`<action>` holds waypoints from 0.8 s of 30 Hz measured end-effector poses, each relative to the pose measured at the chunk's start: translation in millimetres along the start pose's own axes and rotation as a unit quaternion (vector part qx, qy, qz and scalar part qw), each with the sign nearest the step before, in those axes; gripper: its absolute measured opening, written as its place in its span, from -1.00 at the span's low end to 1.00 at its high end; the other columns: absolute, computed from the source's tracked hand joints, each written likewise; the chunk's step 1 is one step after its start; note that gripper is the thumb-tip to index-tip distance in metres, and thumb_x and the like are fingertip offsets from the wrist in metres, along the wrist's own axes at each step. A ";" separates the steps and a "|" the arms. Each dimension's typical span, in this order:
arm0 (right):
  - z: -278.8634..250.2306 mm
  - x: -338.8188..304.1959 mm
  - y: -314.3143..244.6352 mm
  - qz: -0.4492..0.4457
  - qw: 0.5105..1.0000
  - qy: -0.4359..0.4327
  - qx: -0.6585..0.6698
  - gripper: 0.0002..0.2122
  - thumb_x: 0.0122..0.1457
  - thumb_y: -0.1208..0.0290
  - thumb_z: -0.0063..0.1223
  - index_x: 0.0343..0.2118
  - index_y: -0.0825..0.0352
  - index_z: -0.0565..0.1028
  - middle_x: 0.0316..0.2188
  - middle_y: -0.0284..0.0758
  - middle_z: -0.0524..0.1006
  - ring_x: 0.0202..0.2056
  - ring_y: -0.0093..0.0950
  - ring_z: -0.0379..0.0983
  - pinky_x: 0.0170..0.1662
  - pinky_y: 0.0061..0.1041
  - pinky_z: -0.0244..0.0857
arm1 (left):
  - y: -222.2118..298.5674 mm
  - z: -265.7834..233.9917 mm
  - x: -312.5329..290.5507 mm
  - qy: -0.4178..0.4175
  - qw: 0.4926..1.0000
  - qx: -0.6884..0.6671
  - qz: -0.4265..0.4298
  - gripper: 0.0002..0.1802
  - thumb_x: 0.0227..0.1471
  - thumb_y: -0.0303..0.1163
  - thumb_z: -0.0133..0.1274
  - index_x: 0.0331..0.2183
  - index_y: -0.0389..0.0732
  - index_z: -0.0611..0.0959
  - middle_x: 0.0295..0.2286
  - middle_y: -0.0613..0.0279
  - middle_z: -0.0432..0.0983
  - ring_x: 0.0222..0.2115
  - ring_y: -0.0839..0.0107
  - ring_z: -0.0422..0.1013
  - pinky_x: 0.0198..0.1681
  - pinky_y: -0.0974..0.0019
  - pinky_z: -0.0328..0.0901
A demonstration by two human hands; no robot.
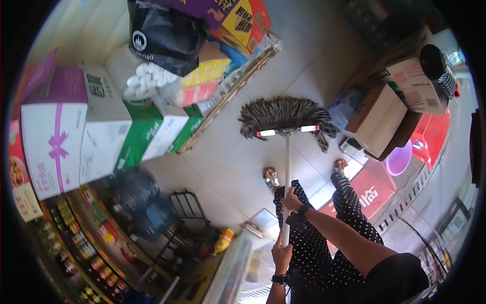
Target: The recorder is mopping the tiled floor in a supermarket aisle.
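Observation:
A wide flat mop [283, 114] with dark grey strands lies spread on the tiled floor ahead of my feet. Its pale handle [288, 162] runs back toward me, and two white clips with red ends show at the head. My right hand [291, 200] is closed round the handle, a dark band at its wrist. Lower down, my left hand [282, 253] also grips it, with a black watch on that wrist. The handle's top end is hidden near my body. My feet in sandals stand either side of the handle.
Gift boxes [55, 147], cartons and a black bag [167, 43] are stacked at the left. A black folding trolley [190, 207] stands by bottle shelves at lower left. Open cardboard boxes [377, 119], a purple bucket [399, 158] and a red box [367, 187] are at the right.

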State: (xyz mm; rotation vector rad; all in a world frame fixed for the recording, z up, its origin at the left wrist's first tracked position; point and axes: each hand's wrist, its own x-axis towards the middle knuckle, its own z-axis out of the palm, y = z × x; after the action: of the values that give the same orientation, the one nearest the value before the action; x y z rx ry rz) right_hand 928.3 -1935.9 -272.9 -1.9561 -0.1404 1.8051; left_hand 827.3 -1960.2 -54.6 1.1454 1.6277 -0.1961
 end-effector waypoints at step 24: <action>-70.4 114.3 -297.6 -0.135 0.843 0.085 0.514 -0.87 -0.07 0.49 -0.10 -0.62 0.44 0.27 -0.78 -0.25 0.30 -0.77 -0.35 0.34 -0.76 -0.38 0.27 | 325.1 -141.6 212.2 -0.067 0.880 0.413 0.223 -0.37 -0.34 -0.47 -0.04 -0.07 0.06 0.39 -0.41 -0.02 0.47 -0.36 0.02 0.39 -0.28 0.09 0.28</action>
State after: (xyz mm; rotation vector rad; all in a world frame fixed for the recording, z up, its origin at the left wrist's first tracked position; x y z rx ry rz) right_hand 1081.4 -1648.0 -255.7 -1.1986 0.4948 1.1053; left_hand 987.6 -1579.6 -39.0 2.0673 1.1057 -0.6955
